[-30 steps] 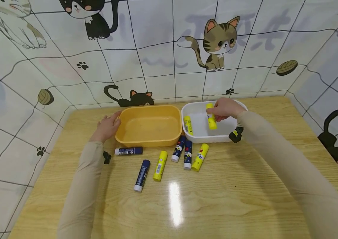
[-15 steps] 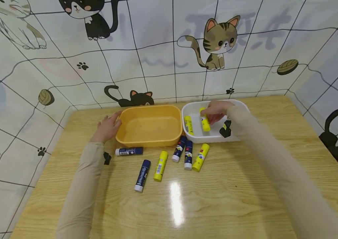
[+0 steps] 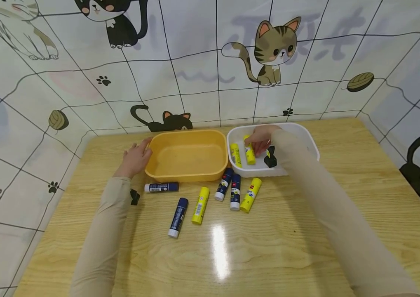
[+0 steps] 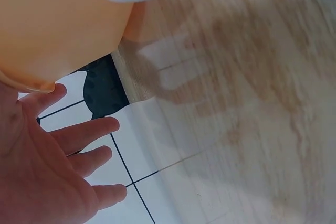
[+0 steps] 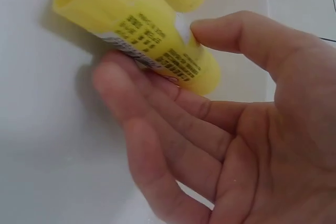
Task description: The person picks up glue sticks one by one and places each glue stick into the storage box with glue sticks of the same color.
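Inside the white plastic tub [image 3: 310, 142], my right hand [image 3: 263, 137] pinches a yellow glue stick [image 5: 152, 38] between thumb and fingers, tilted close over the tub floor. Another yellow glue stick [image 3: 235, 154] lies just left of it against the tub wall. At the far left, my left hand [image 3: 134, 159] touches the rim of the orange-yellow plastic tub [image 3: 187, 178]. In the left wrist view its fingers [image 4: 86, 132] are spread and relaxed, the thumb near the rim.
In front of the tubs lie navy glue sticks with white ends: one sideways [image 3: 161, 187], one nearer [image 3: 178, 218], two side by side [image 3: 235, 192]. Two yellow glue sticks [image 3: 200, 205] lie among them. A cat-patterned cloth [image 3: 195, 74] hangs behind the table [image 3: 287, 251].
My right hand has moved left and lower within the white tub, bringing the yellow glue stick beside the other one. The left hand has stayed at the orange-yellow tub.
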`<act>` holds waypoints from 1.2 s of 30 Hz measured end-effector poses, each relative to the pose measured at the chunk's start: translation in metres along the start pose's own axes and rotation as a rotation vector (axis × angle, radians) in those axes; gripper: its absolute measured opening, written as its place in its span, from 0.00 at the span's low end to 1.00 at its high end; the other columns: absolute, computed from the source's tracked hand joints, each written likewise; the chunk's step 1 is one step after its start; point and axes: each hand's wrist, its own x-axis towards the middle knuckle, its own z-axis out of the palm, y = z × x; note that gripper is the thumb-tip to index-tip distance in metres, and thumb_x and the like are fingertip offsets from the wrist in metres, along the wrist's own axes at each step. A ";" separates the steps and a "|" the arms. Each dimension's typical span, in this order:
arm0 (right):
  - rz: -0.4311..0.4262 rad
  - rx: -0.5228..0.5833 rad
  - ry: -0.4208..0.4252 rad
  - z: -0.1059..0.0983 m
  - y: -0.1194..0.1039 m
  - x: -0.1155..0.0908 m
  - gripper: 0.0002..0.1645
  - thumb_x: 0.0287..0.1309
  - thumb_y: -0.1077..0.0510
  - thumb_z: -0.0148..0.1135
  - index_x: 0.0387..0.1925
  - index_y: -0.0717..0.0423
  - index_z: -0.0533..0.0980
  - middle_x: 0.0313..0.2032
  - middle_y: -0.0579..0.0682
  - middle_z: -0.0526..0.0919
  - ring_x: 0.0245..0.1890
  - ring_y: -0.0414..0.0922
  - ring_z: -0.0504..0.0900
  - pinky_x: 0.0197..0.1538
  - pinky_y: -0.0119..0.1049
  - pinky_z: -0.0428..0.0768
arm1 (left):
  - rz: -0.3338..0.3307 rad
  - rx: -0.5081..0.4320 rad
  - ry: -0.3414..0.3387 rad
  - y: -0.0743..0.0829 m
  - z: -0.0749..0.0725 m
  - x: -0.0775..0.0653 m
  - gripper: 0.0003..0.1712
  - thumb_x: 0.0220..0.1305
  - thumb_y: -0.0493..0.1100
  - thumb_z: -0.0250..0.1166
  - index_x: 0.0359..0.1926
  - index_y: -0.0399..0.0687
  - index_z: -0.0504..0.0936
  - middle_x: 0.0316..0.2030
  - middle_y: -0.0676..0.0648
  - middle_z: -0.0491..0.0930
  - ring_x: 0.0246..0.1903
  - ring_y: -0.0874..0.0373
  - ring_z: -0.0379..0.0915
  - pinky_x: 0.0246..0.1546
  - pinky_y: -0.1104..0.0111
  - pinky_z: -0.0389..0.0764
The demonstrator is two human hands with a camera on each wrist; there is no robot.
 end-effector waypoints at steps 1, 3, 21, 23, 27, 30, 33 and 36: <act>-0.005 -0.007 -0.012 0.000 0.000 -0.001 0.23 0.62 0.47 0.55 0.33 0.66 0.81 0.22 0.50 0.86 0.21 0.38 0.84 0.28 0.27 0.75 | -0.001 0.000 0.000 0.001 0.000 0.000 0.30 0.75 0.47 0.37 0.74 0.45 0.52 0.67 0.32 0.61 0.69 0.29 0.38 0.61 0.32 0.37; -0.021 -0.027 -0.032 0.001 -0.002 -0.003 0.25 0.62 0.47 0.54 0.36 0.67 0.81 0.23 0.51 0.86 0.22 0.38 0.84 0.28 0.27 0.75 | -0.004 -0.002 0.003 0.002 -0.001 0.000 0.30 0.75 0.47 0.37 0.74 0.45 0.52 0.67 0.32 0.61 0.69 0.29 0.38 0.62 0.33 0.37; 0.003 -0.004 -0.006 0.009 -0.016 -0.010 0.23 0.64 0.48 0.54 0.40 0.67 0.77 0.31 0.53 0.87 0.26 0.40 0.82 0.34 0.30 0.75 | -0.012 0.009 0.028 0.007 0.001 -0.003 0.29 0.75 0.45 0.36 0.73 0.44 0.53 0.67 0.30 0.60 0.69 0.28 0.40 0.62 0.33 0.39; 0.010 0.020 0.040 0.011 -0.016 -0.015 0.22 0.64 0.48 0.54 0.39 0.66 0.76 0.31 0.53 0.87 0.27 0.41 0.82 0.36 0.31 0.76 | -0.011 0.012 0.028 0.007 0.001 -0.004 0.29 0.75 0.45 0.36 0.73 0.44 0.53 0.67 0.30 0.60 0.69 0.28 0.40 0.62 0.32 0.39; -0.006 0.017 0.094 0.013 -0.017 -0.025 0.22 0.64 0.48 0.55 0.39 0.66 0.76 0.31 0.53 0.86 0.29 0.41 0.83 0.36 0.32 0.78 | -0.013 0.017 0.029 0.006 0.002 -0.003 0.29 0.75 0.46 0.36 0.74 0.45 0.53 0.67 0.31 0.61 0.69 0.29 0.40 0.62 0.32 0.39; -0.030 -0.014 0.108 0.014 -0.017 -0.033 0.22 0.65 0.48 0.55 0.38 0.66 0.76 0.30 0.53 0.85 0.27 0.41 0.82 0.35 0.31 0.78 | -0.014 0.020 0.028 0.004 0.002 -0.002 0.30 0.75 0.46 0.36 0.74 0.45 0.52 0.67 0.31 0.61 0.69 0.29 0.40 0.62 0.33 0.38; -0.064 -0.045 0.116 0.016 -0.016 -0.043 0.22 0.66 0.48 0.55 0.38 0.66 0.77 0.30 0.53 0.84 0.27 0.42 0.81 0.33 0.30 0.78 | -0.011 0.021 0.024 0.004 0.002 -0.002 0.30 0.75 0.47 0.35 0.74 0.46 0.52 0.67 0.31 0.60 0.69 0.29 0.41 0.62 0.33 0.38; -0.101 -0.089 0.130 0.020 -0.015 -0.055 0.22 0.66 0.48 0.56 0.38 0.66 0.77 0.29 0.53 0.84 0.29 0.45 0.81 0.33 0.30 0.78 | -0.010 0.018 0.016 0.004 0.001 -0.003 0.30 0.75 0.47 0.35 0.74 0.46 0.51 0.67 0.31 0.60 0.69 0.29 0.40 0.61 0.32 0.38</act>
